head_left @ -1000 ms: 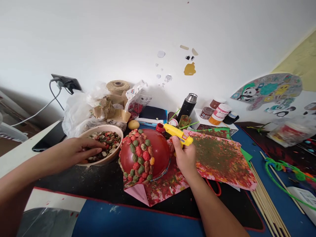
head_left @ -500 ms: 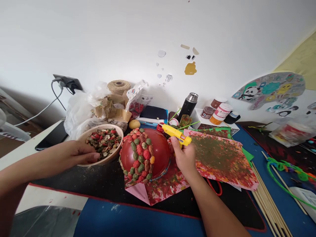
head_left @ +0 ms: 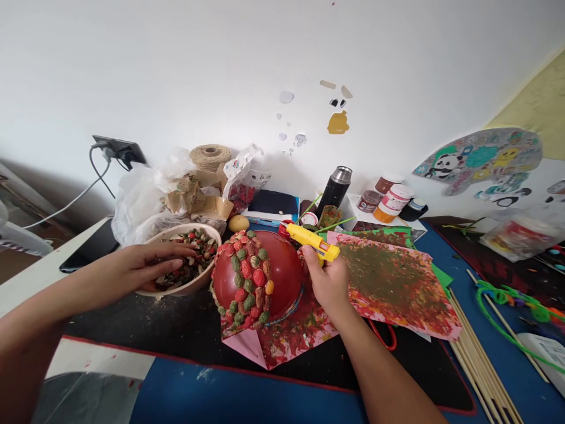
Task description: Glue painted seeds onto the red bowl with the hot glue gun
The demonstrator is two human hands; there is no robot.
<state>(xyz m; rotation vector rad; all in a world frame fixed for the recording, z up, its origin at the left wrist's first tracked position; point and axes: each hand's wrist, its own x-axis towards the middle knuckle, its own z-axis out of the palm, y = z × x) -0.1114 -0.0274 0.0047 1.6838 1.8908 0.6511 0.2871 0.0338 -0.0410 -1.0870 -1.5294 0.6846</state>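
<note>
A beige bowl (head_left: 213,259) on the left holds painted nutshell pieces (head_left: 188,272) in red, green and tan. My left hand (head_left: 152,263) reaches over its near rim, fingers stretched out and slightly apart above the shells. In my right hand (head_left: 329,281) is a yellow glue gun (head_left: 306,237), nozzle pointing left above a glossy red dome (head_left: 282,268). Bands of red, green and orange peanut shells (head_left: 248,285) cover part of the dome. Under it lies a paint-smeared pink sheet (head_left: 291,344) with one corner folded up.
Behind stand a black thermos (head_left: 335,188), paint jars (head_left: 392,203), a twine roll (head_left: 210,156) and a plastic bag (head_left: 136,200). To the right are another painted sheet (head_left: 388,277), wooden sticks (head_left: 479,359) and a green wire (head_left: 494,318). Red scissor handles (head_left: 384,337) show beneath the sheet.
My left hand has risen from deep in the bowl and moved slightly right, its fingers now extended over the shells. My right hand keeps hold of the glue gun, almost unmoved.
</note>
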